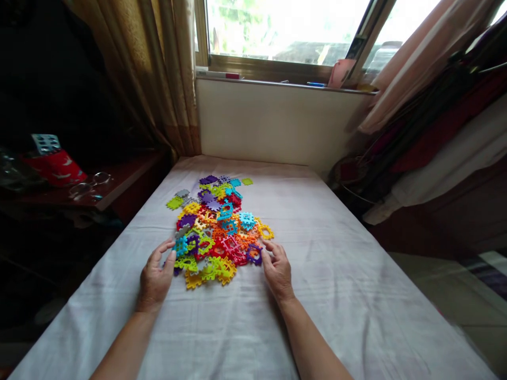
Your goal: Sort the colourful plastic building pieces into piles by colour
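Note:
A loose pile of colourful plastic interlocking pieces (217, 232) lies on a pale sheet-covered surface. My left hand (157, 272) is at the pile's near left side, thumb and fingers apart, its fingertips beside a light blue piece (181, 246). On the other side, my right hand (277, 266) has its thumb and fingertips at the edge of a purple piece (254, 254). Whether the fingers grip this piece is too small to tell. Yellow and lime green pieces (214, 269) lie at the near edge of the pile, between the two hands.
A dark side table (130, 177) at the left holds eyeglasses (90, 186) and a red patterned container (61, 168). Behind the surface is a window ledge (277, 82) with a pink cup (340, 73). Clothes (447, 132) hang at the right.

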The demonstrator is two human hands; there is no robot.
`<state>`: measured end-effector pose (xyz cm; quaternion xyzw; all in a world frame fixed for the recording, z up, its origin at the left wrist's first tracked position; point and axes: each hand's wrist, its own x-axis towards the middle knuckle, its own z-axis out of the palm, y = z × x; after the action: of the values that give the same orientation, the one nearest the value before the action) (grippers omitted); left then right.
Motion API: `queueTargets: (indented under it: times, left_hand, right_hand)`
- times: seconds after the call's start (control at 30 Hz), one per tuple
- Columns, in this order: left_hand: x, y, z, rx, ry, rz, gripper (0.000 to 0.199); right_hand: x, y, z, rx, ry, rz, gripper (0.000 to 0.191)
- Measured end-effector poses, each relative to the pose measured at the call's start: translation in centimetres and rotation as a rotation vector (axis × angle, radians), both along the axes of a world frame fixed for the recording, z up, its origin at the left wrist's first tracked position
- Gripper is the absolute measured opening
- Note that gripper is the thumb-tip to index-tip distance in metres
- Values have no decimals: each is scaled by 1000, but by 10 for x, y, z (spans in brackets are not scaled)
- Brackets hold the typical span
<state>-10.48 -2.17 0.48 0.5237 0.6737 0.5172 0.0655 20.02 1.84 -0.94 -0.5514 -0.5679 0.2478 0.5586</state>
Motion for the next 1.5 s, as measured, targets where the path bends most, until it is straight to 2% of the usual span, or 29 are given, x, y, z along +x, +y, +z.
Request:
queueTargets:
  times: [0.33,0.53,0.67,0.9,1.03,1.23,1.37,1.5]
  left_hand:
    - [6,-4,0,-48,-145,-5,31]
    - [4,0,-7,29,-196,-57,29]
    - [1,3,-11,70,-215,-80,28]
    - [2,9,-8,114,-121,-27,26]
    - [1,11,-4,107,-86,-3,28]
    - [3,12,-2,41,-36,-12,28]
    - [6,11,-1,21,-1,-26,28]
    - [6,9,-2,-21,17,-31,30]
  right_hand:
    - [2,-6,3,14,-87,-31,23]
    - [1,-4,8,7,-143,-70,22]
    - [2,-2,5,0,-121,-82,22]
    - [4,5,-3,-18,-168,-77,23]
    - [3,7,-2,-14,-285,-6,25]
    - [1,2,0,20,-519,121,44]
    - [-3,1,-3,41,-585,80,42]
    - [-2,-4,-7,116,-519,32,39]
